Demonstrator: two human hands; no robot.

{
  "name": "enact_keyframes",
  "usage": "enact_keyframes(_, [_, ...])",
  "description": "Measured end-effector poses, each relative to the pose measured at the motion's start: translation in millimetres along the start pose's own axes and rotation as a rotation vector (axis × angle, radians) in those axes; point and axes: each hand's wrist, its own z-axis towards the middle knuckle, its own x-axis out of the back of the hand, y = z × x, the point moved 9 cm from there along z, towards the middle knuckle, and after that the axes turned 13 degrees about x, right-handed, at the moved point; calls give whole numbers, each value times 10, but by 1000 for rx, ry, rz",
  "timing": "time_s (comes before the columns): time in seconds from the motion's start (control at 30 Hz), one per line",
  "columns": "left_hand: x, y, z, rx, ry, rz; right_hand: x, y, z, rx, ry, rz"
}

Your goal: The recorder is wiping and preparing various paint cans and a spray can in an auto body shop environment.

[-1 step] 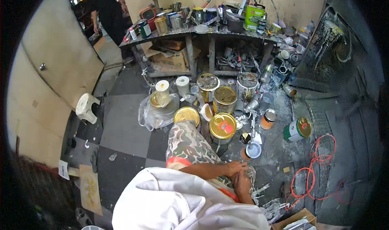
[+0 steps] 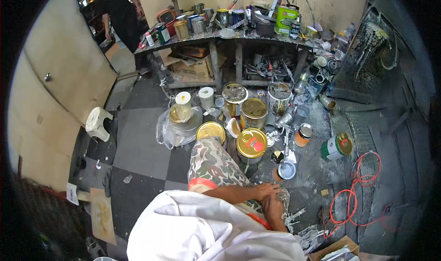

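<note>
Over my camouflage-patterned knee, my left hand [image 2: 266, 190] and my right hand [image 2: 274, 207] rest against each other. Both have their fingers drawn together, and the spot where they meet hides anything they may hold. Just beyond them stands an open can of grey paint [image 2: 286, 171] with an orange side. A metal spray gun [image 2: 286, 144] stands behind that can, close to a closed orange can [image 2: 303, 135]. To the left of these is a large gold-lidded can [image 2: 251, 143] with a red cap, beside my leg.
Several paint-crusted cans, including a gold one [image 2: 254, 113], crowd the floor ahead. A green can [image 2: 337, 146] and a coiled red hose [image 2: 349, 194] lie to the right. A white stool [image 2: 98, 123] stands left. Cans fill the back bench [image 2: 227, 41]. A person [image 2: 121, 17] stands by the doorway.
</note>
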Motion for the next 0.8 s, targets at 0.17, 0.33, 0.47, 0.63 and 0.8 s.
enact_keyframes(0.17, [37, -14, -65, 92, -34, -43, 10, -92, -306, -35, 98, 61])
enact_keyframes(0.33, [75, -234, 28, -62, -98, -102, 838, -239, -900, -391, 268, 141])
enact_keyframes(0.47, [42, -451, 61, 159, -139, -27, 832, 178, -1055, -373, 250, -9])
enact_keyframes(0.63, [343, -269, 20, 120, -234, -134, 632, 828, -1187, -362, 203, -24])
enact_keyframes(0.8, [485, -245, -38, 166, -242, -154, 565, 1094, -1150, -392, 152, -77])
